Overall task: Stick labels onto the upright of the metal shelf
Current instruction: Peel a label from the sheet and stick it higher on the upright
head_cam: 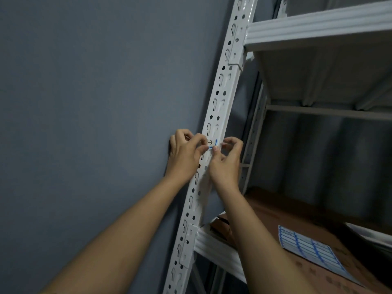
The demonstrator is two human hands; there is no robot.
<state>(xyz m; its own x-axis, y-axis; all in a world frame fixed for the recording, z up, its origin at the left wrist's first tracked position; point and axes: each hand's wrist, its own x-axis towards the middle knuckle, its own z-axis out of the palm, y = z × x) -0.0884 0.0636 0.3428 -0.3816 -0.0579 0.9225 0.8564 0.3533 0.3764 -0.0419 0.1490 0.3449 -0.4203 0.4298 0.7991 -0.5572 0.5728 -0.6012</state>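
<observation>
A white perforated upright [220, 85] of the metal shelf runs from top to bottom through the middle of the view. A small white label [212, 143] with a blue border and black handwriting lies against the upright at mid height. My left hand [184, 153] pinches the label's left end with curled fingers. My right hand [227, 160] pinches its right and lower edge with thumb and fingertips. Part of the label is hidden by my fingers.
A sheet of blue-bordered labels [309, 249] lies on a brown cardboard box [275, 211] on the lower shelf. The white upper shelf [318, 26] juts out at top right. A grey wall [84, 102] fills the left.
</observation>
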